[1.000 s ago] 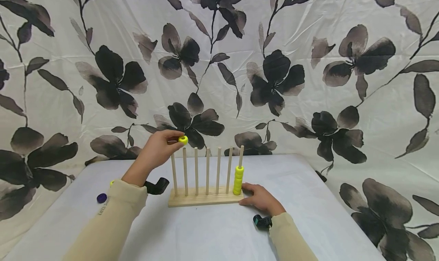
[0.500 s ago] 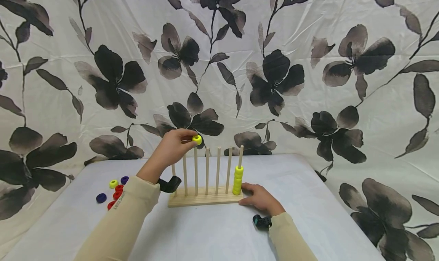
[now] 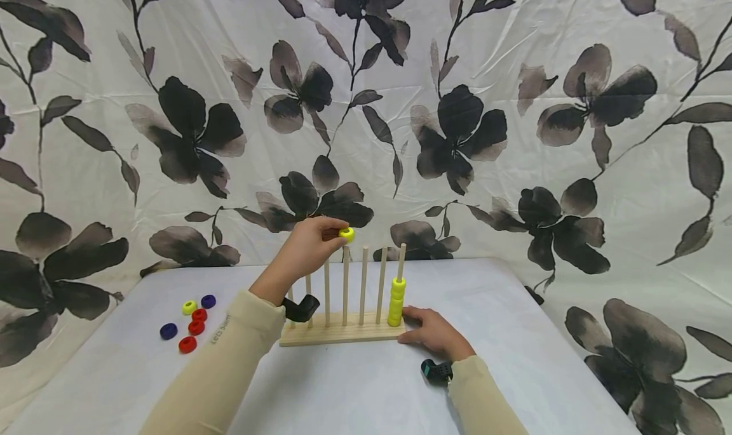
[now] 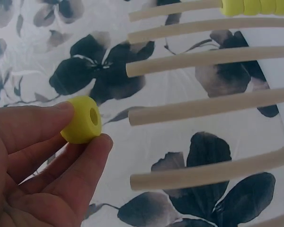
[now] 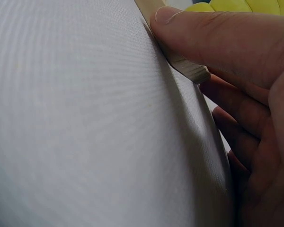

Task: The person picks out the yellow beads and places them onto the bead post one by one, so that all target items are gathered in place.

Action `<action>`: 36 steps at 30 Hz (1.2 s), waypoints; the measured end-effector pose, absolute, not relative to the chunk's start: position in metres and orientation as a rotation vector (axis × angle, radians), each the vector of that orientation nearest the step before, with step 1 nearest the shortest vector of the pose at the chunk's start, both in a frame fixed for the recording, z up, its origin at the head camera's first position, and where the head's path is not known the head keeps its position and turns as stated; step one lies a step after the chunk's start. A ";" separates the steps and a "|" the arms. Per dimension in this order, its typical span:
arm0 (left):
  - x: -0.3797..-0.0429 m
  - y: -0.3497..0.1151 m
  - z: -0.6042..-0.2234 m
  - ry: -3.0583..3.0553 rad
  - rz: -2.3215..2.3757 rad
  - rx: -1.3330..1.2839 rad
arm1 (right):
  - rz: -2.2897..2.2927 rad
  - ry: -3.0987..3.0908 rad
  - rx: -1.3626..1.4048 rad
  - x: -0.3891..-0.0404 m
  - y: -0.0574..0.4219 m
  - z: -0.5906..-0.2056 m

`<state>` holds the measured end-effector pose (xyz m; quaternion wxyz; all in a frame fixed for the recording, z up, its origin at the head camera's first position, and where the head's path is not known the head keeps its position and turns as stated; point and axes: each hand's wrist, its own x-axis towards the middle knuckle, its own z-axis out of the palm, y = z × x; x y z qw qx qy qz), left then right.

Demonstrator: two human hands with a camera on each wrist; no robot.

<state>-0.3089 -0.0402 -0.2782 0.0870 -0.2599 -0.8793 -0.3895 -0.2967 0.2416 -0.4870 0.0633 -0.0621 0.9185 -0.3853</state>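
Note:
My left hand [image 3: 309, 246] pinches a yellow bead [image 3: 346, 234] between thumb and fingertips, over the tops of the middle pegs of a wooden peg stand [image 3: 337, 338]. In the left wrist view the bead's hole [image 4: 93, 116] faces the peg tips, with a gap between them. Several yellow beads [image 3: 396, 303] are stacked on the rightmost peg, whose top sticks out above them. My right hand [image 3: 433, 331] holds the stand's right end; in the right wrist view the thumb [image 5: 180, 35] lies along the base's edge and the fingers are at its end.
Left of the stand, loose beads lie on the white-covered table [image 3: 343, 397]: a yellow bead [image 3: 189, 307], two dark blue beads [image 3: 168, 331] and three red beads [image 3: 196, 327]. A floral cloth [image 3: 366, 136] hangs behind the table.
My left hand has carried the yellow bead rightward along the row of peg tops, uncovering the loose beads on the left. The right hand and the stand have stayed in place.

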 end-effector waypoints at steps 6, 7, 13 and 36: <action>-0.307 -0.029 -0.280 -2.616 -1.159 -0.770 | -1.149 2.783 -0.187 -0.297 0.241 -0.487; -0.307 -0.027 -0.281 -2.613 -1.162 -0.770 | -1.152 2.783 -0.189 -0.296 0.241 -0.487; -0.307 -0.019 -0.288 -2.581 -1.203 -0.817 | -1.181 2.769 -0.194 -0.296 0.241 -0.489; -0.307 0.008 -0.291 -2.575 -1.252 -0.858 | -1.198 2.748 -0.172 -0.296 0.240 -0.488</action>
